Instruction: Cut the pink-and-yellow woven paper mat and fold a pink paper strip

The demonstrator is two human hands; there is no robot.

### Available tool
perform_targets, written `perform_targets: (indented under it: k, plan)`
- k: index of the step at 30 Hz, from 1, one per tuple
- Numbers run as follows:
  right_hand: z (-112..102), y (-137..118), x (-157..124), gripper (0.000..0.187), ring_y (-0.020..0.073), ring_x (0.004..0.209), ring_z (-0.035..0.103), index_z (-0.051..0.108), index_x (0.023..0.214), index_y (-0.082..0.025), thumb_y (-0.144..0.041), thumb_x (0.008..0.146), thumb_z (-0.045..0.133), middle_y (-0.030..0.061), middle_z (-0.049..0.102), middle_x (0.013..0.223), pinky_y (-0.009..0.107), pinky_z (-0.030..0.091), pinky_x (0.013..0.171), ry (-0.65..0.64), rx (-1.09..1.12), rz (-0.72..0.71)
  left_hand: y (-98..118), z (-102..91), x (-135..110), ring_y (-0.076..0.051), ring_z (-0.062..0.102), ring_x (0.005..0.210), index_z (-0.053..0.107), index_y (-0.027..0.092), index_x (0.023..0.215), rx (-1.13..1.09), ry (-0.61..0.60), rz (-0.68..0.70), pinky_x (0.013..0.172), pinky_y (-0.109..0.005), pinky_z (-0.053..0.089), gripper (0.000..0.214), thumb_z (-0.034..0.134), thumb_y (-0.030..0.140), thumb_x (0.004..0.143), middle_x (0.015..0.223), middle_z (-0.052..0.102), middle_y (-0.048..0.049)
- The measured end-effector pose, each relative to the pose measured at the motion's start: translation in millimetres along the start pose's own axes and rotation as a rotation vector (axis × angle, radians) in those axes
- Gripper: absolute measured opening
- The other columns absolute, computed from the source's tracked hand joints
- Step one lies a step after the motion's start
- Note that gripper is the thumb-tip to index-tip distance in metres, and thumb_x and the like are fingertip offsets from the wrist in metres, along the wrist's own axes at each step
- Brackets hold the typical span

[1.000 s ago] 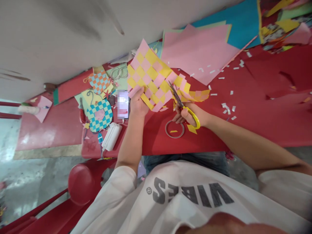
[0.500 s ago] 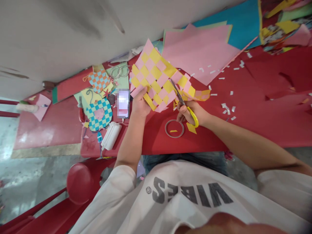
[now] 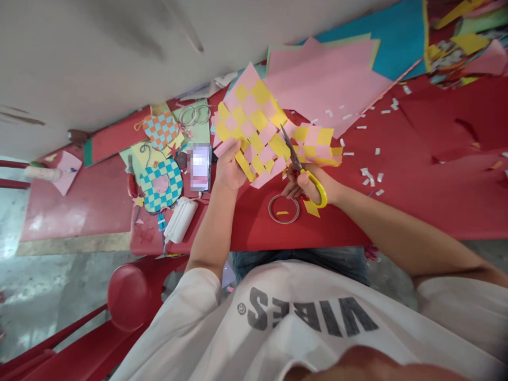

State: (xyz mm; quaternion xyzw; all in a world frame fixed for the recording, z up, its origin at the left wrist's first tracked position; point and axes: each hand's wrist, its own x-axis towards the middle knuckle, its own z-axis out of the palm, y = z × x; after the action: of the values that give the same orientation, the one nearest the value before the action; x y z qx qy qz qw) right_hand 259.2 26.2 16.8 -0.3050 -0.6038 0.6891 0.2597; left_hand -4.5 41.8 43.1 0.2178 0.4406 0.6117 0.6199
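My left hand [image 3: 230, 168] pinches the lower left edge of a pink and yellow woven paper sheet [image 3: 256, 124], thumb on top. Yellow-handled scissors [image 3: 317, 189] are in my right hand [image 3: 313, 182], fingers closed around the handles. Their blades point up and lie against the woven sheet. Right of the blades, a checkered flap [image 3: 317, 143] of the paper bends away; whether it is still joined to the rest I cannot tell. Just below my right fingers, a thin ring [image 3: 270, 210] lies on the red table [image 3: 254, 235], with a small yellow scrap inside it.
A phone [image 3: 200, 166] and a white power bank [image 3: 181, 220] lie left of my left hand. Beyond them are a blue-green woven piece [image 3: 148, 194] and an orange-blue one [image 3: 153, 129]. Large pink paper [image 3: 325, 84] lies behind; white scraps [image 3: 367, 174] dot the right side.
The scissors and my right hand have shifted slightly right. The paper flap right of the blades has swung up and spread wider. My left hand keeps its hold.
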Motion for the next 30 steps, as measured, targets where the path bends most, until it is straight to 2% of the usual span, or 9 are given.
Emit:
perform_targets:
  k: [4, 9, 13, 19, 25, 30]
  plan:
    - [0, 6, 3, 0.077, 0.0312, 0.07, 0.084, 0.054, 0.102, -0.026, -0.101, 0.082, 0.059, 0.0078, 0.08, 0.077, 0.039, 0.069, 0.057, 0.035, -0.003, 0.028, -1, 1.8, 0, -0.038, 0.056, 0.158, 0.068, 0.022, 0.149, -0.026, 0.001, -0.048, 0.131, -0.059, 0.051, 0.05, 0.066, 0.044, 0.104, 0.152, 0.074, -0.009]
    - [3, 9, 5, 0.074, 0.0281, 0.058, 0.079, 0.051, 0.088, -0.027, -0.101, 0.088, 0.047, 0.0076, 0.077, 0.066, 0.037, 0.065, 0.047, 0.133, -0.082, 0.045, -1, 0.3, 1, -0.037, 0.055, 0.16, 0.073, 0.021, 0.139, -0.024, -0.038, -0.1, 0.135, -0.058, 0.046, 0.041, 0.063, 0.04, 0.104, 0.15, 0.076, -0.0085]
    - [4, 9, 5, 0.071, 0.0249, 0.05, 0.075, 0.052, 0.085, -0.026, -0.096, 0.094, 0.047, 0.0071, 0.075, 0.06, 0.034, 0.061, 0.042, 0.145, -0.118, 0.067, -3, -2.1, 3, -0.035, 0.055, 0.16, 0.076, 0.021, 0.134, -0.019, -0.067, -0.08, 0.133, -0.057, 0.048, 0.037, 0.062, 0.038, 0.104, 0.145, 0.078, -0.0075]
    - [2, 9, 5, 0.072, 0.0267, 0.053, 0.077, 0.056, 0.088, -0.025, -0.097, 0.09, 0.054, 0.0073, 0.077, 0.063, 0.034, 0.062, 0.044, 0.126, -0.086, 0.059, -3, -2.8, 5, -0.034, 0.059, 0.157, 0.075, 0.021, 0.138, 0.002, -0.055, -0.057, 0.132, -0.055, 0.051, 0.041, 0.063, 0.039, 0.103, 0.145, 0.079, -0.0082]
    - [-1, 0, 2, 0.077, 0.0294, 0.066, 0.082, 0.053, 0.1, -0.026, -0.101, 0.085, 0.055, 0.0094, 0.081, 0.077, 0.036, 0.067, 0.052, 0.045, -0.027, 0.013, -4, -2.1, 3, -0.037, 0.06, 0.155, 0.078, 0.019, 0.123, -0.039, -0.055, -0.087, 0.13, -0.057, 0.052, 0.032, 0.07, 0.038, 0.098, 0.14, 0.08, -0.0092]
    - [-1, -2, 2, 0.08, 0.0281, 0.064, 0.082, 0.051, 0.099, -0.026, -0.104, 0.082, 0.053, 0.0095, 0.081, 0.076, 0.033, 0.064, 0.05, 0.052, -0.028, 0.026, -5, -0.5, 2, -0.035, 0.064, 0.152, 0.08, 0.022, 0.119, -0.03, -0.055, -0.106, 0.127, -0.054, 0.057, 0.028, 0.071, 0.038, 0.097, 0.135, 0.083, -0.0069]
